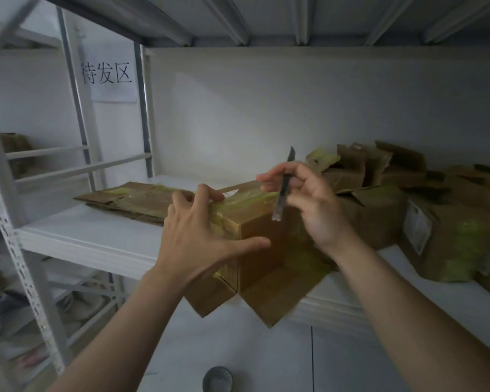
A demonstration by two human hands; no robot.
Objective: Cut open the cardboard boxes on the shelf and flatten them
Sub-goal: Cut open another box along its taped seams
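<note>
On the shelf, 1 stack of flattened cardboard lies at the left, with bare board before it. 1 box stands at the front edge, 2 flaps hanging over it. The left hand grips its top corner, fingers bent, thumb stretched along the side. The right hand pinches 1 knife, blade up, above the box. At least 3 opened boxes crowd the right.

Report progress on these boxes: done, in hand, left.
Done: flattened cardboard lies on the shelf at left. In hand: the left hand grips a taped box, its near flaps open; the right hand holds the knife clear of it. Left: that box and the unflattened boxes on the right.
</note>
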